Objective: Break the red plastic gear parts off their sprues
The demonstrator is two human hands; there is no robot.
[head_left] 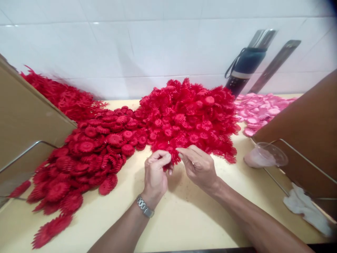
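Note:
My left hand (157, 173), with a metal watch (144, 206) on its wrist, is closed with thumb against fingers on a red artificial flower piece (176, 156). Beside it my right hand (201, 167) has thumb and forefinger pinched together at the flower's edge; what lies between those fingertips is too small to make out. Directly behind both hands rises a heap of red frilled flower pieces (181, 117). To the left spreads a pile of flatter red petal discs (86, 158), some stacked in one another.
Cardboard partitions flank the pale table (181, 225): a left one (28, 102) and a right one (310, 140). Spiky red pieces (65, 96) and pink discs (260, 110) lie at the back. A dark bottle (247, 63), metal bar (275, 66), plastic cup (263, 156) and crumpled tissue (302, 203) are right.

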